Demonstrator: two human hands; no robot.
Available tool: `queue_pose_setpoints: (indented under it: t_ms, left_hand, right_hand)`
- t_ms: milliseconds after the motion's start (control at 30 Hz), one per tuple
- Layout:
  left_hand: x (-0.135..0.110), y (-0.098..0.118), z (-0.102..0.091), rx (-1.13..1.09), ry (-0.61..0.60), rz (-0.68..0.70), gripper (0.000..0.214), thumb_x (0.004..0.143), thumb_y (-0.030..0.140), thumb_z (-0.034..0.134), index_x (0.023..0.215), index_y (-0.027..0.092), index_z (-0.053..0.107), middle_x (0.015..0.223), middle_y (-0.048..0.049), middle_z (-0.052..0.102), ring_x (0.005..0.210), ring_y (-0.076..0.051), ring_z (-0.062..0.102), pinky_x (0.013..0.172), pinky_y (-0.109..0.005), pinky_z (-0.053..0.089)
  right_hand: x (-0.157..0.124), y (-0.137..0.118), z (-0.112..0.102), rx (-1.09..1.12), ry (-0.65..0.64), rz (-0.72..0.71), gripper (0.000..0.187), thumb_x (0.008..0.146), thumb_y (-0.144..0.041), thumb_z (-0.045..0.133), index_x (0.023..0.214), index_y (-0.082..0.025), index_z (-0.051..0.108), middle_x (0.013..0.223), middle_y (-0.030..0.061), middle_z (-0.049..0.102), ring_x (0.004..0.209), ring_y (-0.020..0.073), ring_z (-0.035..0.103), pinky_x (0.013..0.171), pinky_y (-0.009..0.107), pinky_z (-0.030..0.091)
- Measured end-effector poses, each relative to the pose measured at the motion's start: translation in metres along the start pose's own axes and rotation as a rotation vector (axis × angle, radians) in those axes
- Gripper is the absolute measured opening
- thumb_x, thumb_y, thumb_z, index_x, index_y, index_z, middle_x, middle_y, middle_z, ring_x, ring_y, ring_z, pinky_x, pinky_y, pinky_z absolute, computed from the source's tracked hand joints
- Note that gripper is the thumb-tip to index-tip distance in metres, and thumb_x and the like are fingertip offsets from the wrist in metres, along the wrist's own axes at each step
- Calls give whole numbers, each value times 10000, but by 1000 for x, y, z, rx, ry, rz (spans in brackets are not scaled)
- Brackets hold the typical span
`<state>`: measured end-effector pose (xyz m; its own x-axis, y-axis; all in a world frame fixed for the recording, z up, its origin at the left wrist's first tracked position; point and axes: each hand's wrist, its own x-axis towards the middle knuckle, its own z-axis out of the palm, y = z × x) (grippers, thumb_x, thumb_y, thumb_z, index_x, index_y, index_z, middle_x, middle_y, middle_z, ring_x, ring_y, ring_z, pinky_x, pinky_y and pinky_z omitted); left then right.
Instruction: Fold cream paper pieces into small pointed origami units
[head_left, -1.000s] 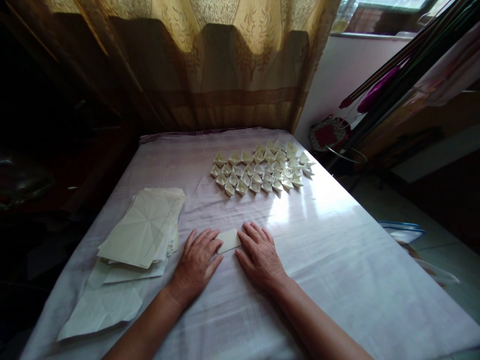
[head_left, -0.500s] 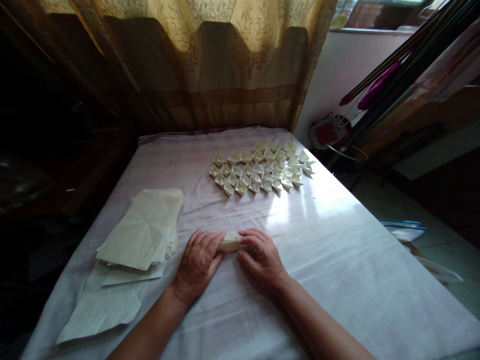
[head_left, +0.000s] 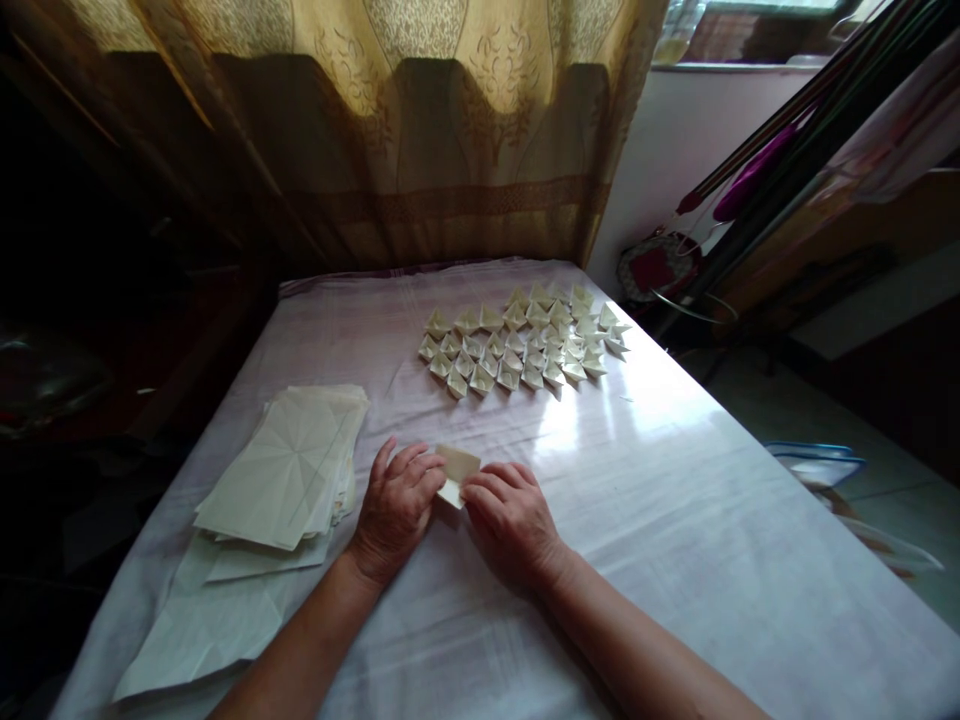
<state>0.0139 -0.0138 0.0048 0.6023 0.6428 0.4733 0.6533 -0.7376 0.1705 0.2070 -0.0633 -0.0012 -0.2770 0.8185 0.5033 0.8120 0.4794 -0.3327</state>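
Observation:
A small folded piece of cream paper [head_left: 457, 468] is pinched between both hands just above the table near its front middle. My left hand [head_left: 395, 508] grips its left edge with curled fingers. My right hand [head_left: 508, 520] pinches its right lower edge, fingers bent. Part of the paper is raised off the cloth and tilted. A stack of flat creased paper sheets [head_left: 289, 470] lies just left of my left hand.
Several small folded paper shapes [head_left: 521, 345] sit in rows at the back of the table. A pale cloth [head_left: 675, 500] covers the table. A curtain [head_left: 420, 130] hangs behind; rods and clutter [head_left: 750, 180] stand at the right.
A second ago both hands lay flat beside the paper strip. They then curled onto it, and now they pinch it and lift one part up off the cloth.

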Motion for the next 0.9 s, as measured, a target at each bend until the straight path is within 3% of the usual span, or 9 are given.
queue_pose_setpoints:
  t_ms: [233,400,600,900]
  left_hand:
    - [-12,-1,4,-31,-123,-48,289,838,58,505,1007,233,660,1176,-42,716,1196,-251,578,1133,-535,300]
    - [-23,11,3,-26,-97,-46,276,908,174,539,1150,244,653,1187,-48,704,1158,-246,584,1099,-492,340]
    - [-22,11,0,-89,-55,-65,190,942,215,532,1027,234,701,993,-41,713,935,-202,612,914,-387,452]
    - [-17,8,-3,-202,-99,-155,207,981,271,485,983,238,690,884,-30,675,846,-200,569,794,-359,428]
  right_hand:
    - [3,6,4,-27,-52,45,140,922,-185,562,914,-233,693,1007,17,737,927,191,577,827,340,371]
    - [3,0,4,-14,-84,23,133,937,-218,574,907,-247,701,920,14,728,877,176,578,812,333,373]
    - [3,-1,4,68,-98,56,134,947,-252,579,921,-257,710,928,12,717,864,167,591,804,329,392]
    - [1,8,9,239,-76,212,147,940,-263,584,880,-250,717,911,32,701,846,186,589,800,351,435]
